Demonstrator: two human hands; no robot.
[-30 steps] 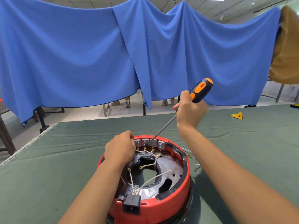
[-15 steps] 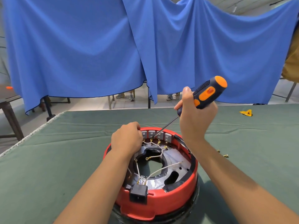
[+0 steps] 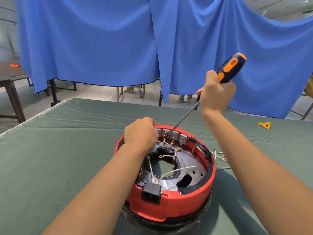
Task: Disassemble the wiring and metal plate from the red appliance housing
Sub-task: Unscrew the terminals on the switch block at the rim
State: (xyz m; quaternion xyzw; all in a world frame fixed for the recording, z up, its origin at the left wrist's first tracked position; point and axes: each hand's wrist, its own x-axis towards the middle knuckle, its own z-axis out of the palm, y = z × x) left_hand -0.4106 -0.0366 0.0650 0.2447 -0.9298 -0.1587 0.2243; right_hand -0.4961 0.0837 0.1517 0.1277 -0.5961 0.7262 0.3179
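Red plastic, round and upturned, the appliance housing sits on the green-clothed bench right in front of me, its dark metal plate and white wires exposed inside. My left hand rests on the far rim with fingers curled over it, though I cannot tell what they grip. My right hand has its fingers wrapped round the black-and-orange screwdriver, whose tip sits at the row of grey terminal blocks on the far wall. I judge the step to be freeing a wire terminal there. Next I need steady downward pressure and a straight turn, so the tip does not slip off. Loose wire pieces lie just right of the housing.
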